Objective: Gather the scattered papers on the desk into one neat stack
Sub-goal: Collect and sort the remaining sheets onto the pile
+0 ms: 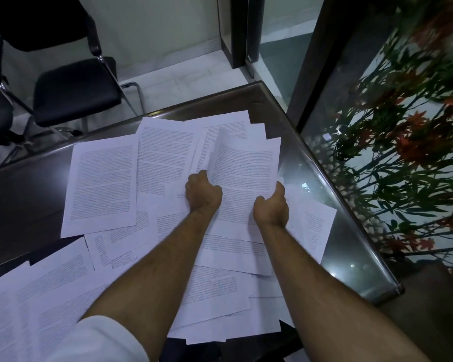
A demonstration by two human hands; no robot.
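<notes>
Several white printed papers lie scattered and overlapping across the dark glass-topped desk (24, 194). Both my hands hold a small bundle of sheets (243, 168) raised off the desk near its far right part, the top page curling up at its left edge. My left hand (203, 193) grips the bundle's left edge in a closed fist. My right hand (272, 205) clasps its right edge with the thumb on top. One flat sheet (102, 186) lies to the left of the bundle, and more loose pages (50, 288) spread toward the near left.
The desk's metal-trimmed right edge (351, 231) runs diagonally beside a glass wall with a red-flowered plant (413, 142) behind it. Black chairs (73, 92) stand beyond the desk's far edge on a pale floor.
</notes>
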